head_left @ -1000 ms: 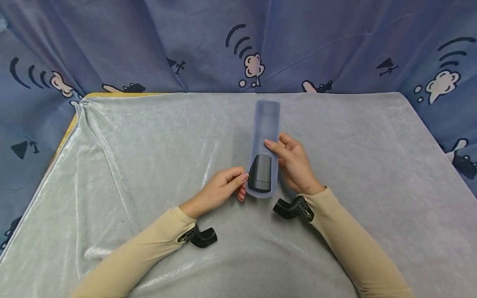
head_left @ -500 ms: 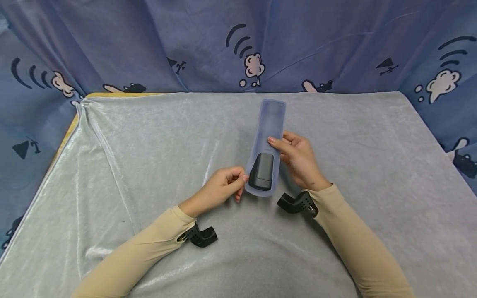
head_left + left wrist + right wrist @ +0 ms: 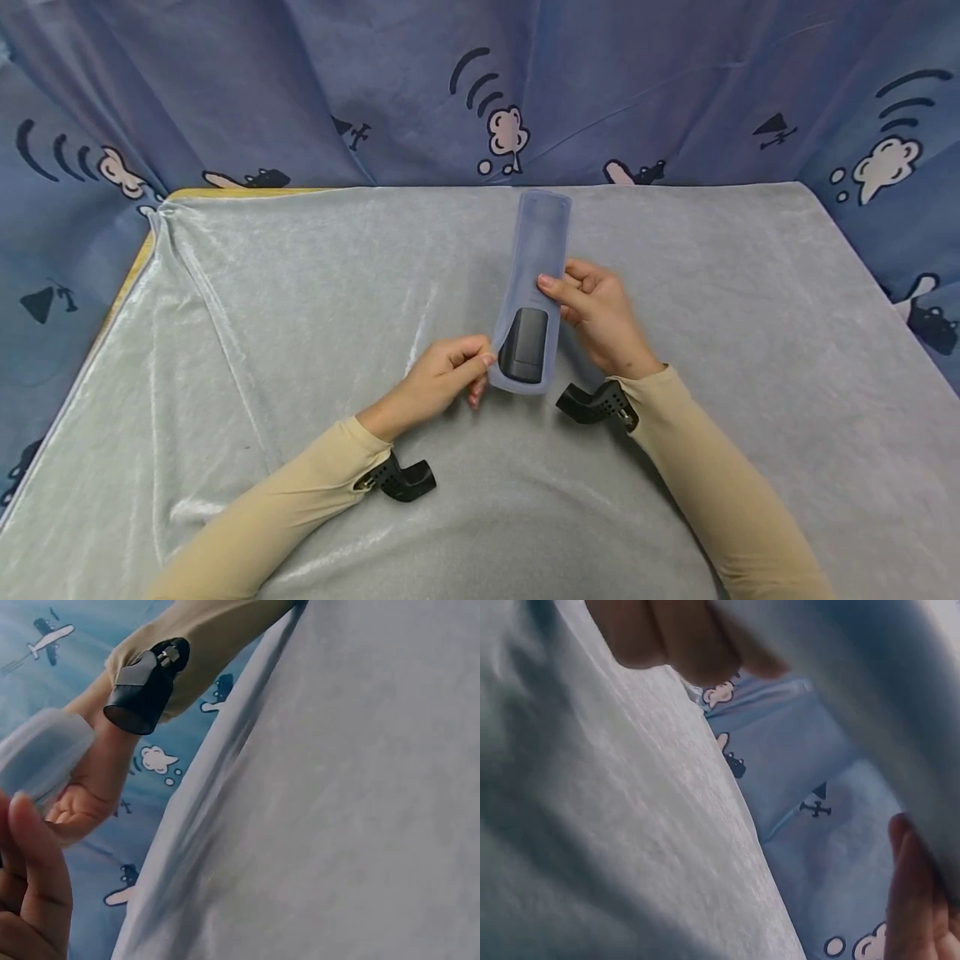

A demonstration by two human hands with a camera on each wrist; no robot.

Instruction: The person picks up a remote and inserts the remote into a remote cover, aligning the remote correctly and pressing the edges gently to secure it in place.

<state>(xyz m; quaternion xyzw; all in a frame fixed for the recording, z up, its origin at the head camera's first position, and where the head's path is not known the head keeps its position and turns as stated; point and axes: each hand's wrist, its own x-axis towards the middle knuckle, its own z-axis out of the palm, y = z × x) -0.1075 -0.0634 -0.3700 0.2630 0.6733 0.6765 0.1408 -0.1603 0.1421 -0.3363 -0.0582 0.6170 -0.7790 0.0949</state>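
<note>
A long translucent blue sleeve (image 3: 538, 242) is held tilted up between both hands in the head view. Its lower end holds a short black device (image 3: 525, 346) with a flat panel on its face. On the sleeve's right edge, my right hand (image 3: 596, 317) grips, thumb on the front and fingers behind. My left hand (image 3: 446, 375) pinches the lower left edge, where the rim stands slightly away from the device. The left wrist view catches one end of the sleeve (image 3: 45, 754) above the left fingers (image 3: 41, 877). The sleeve's underside (image 3: 855, 690) crosses the right wrist view.
A grey velvet cloth (image 3: 300, 275) covers the table, with creases at the left. Blue patterned curtains (image 3: 420, 92) hang behind and at both sides. A black wrist camera (image 3: 405, 479) sits at the left cuff and another camera (image 3: 596, 404) at the right cuff.
The sleeve and right hand have shifted slightly up and to the right overall. The sleeve's lower left rim is now drawn a little farther left, in the left hand's pinch.
</note>
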